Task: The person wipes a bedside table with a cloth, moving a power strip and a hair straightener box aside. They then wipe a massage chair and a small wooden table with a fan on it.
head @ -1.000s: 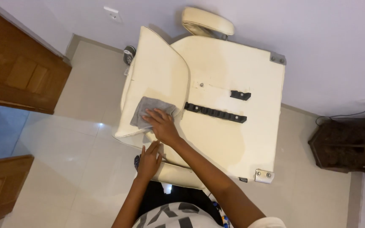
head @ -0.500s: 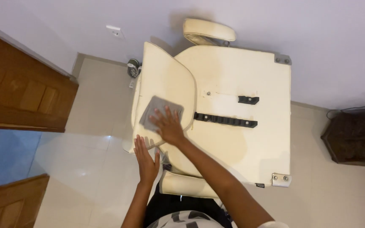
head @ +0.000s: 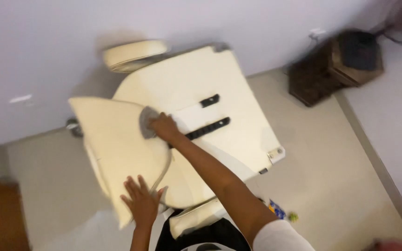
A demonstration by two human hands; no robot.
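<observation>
overhead, cream padded chair tipped back against pale wall, filling mid-frame. raised flap-like cream cushion angled across its left side, long axis running from upper left to lower right. right hand at cushion's upper edge, arm stretched diagonally forward, fingers closed on small grey cloth, cloth just left of knuckles. left hand nearer body, flat, fingers spread, pressed on cushion's lower edge.

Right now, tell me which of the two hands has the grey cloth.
The right hand: it presses the grey cloth against the upper edge of the cream pad. The left hand lies flat and bare on the pad's lower end.
</observation>
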